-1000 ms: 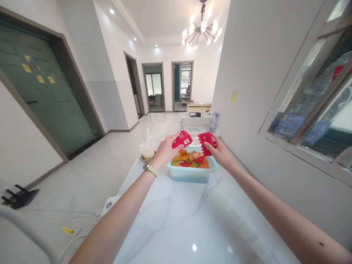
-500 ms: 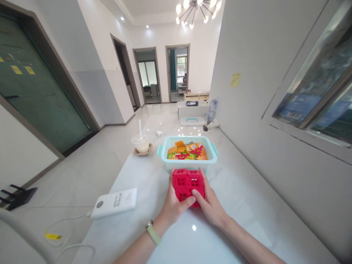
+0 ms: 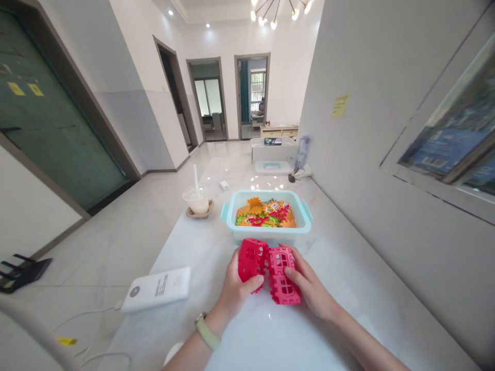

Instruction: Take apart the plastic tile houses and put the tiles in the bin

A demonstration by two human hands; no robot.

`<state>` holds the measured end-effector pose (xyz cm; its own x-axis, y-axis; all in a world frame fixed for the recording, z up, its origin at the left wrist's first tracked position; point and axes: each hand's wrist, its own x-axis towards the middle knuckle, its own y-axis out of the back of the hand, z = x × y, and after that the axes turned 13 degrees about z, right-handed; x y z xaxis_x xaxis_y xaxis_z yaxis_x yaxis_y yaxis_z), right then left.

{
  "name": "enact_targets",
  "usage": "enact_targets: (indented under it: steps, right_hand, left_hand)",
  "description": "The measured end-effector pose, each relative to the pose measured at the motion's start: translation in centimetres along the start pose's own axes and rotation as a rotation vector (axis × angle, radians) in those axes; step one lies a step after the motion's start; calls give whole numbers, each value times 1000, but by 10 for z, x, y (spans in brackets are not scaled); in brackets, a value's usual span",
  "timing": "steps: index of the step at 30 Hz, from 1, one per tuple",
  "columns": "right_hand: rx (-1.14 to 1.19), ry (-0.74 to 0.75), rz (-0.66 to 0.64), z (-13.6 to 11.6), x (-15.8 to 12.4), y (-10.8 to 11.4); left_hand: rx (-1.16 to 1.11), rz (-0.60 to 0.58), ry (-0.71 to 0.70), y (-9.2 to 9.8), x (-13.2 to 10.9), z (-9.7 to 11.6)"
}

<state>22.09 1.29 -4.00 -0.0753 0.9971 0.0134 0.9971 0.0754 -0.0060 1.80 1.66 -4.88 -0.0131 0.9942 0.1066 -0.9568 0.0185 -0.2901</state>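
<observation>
My left hand is closed on a red block section made of interlocking plastic panels with window cutouts. My right hand grips a second, pinkish-red block section, its windowed panels facing me. A narrow gap runs between the two sections; whether they still touch at the back I cannot tell. Both thumbs press on the near faces, while the other fingers are mostly hidden behind. Just beyond them stands a light-blue bin holding loose toothed panels in orange, green, red and white.
A lidded drink cup with a straw sits in a brown holder at left. Nearer lies a white power bank with a cable. Behind the bin are a bin lid, a bottle and a box. A wall borders the right.
The red block, one piece earlier, has parted into two sections, one per hand. My right hand has shifted right and turned its section. The view has tilted slightly.
</observation>
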Motion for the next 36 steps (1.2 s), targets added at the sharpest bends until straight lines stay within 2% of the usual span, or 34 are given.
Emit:
enact_targets:
  steps: [3, 8, 13, 17, 19, 22, 26, 28, 32, 34, 36]
  right_hand:
    - [203, -146, -84, -12, 3, 6]
    - [268, -294, -197, -20, 7, 16]
    - [349, -554, -172, -6, 9, 16]
    - [337, -579, -169, -7, 10, 20]
    - [259, -540, -174, -11, 11, 26]
    - [8, -419, -122, -16, 15, 38]
    - [-476, -146, 94, -13, 20, 49]
    - [-643, -10, 186, -12, 19, 50]
    - [-653, 310, 396, -19, 9, 43]
    - [-572, 474, 361, -24, -1, 34]
    - [-514, 542, 218, -27, -11, 23]
  left_hand:
    - [-84, 36, 63, 3, 1, 1]
    - [-231, 69, 153, 2, 0, -4]
    - [-272, 79, 145, -1, -2, -3]
    - [-286, 118, 166, -2, -1, -1]
    - [-288, 126, 183, -2, -1, 0]
    - [-279, 134, 183, -3, -1, 0]
    - [-259, 97, 173, -3, -2, -3]
    - [-235, 66, 194, -2, -3, -6]
    - [-163, -79, 202, -3, -5, -4]
    - [-125, -182, 180, -6, -8, 2]
    - [-92, -259, 149, -9, -13, 9]
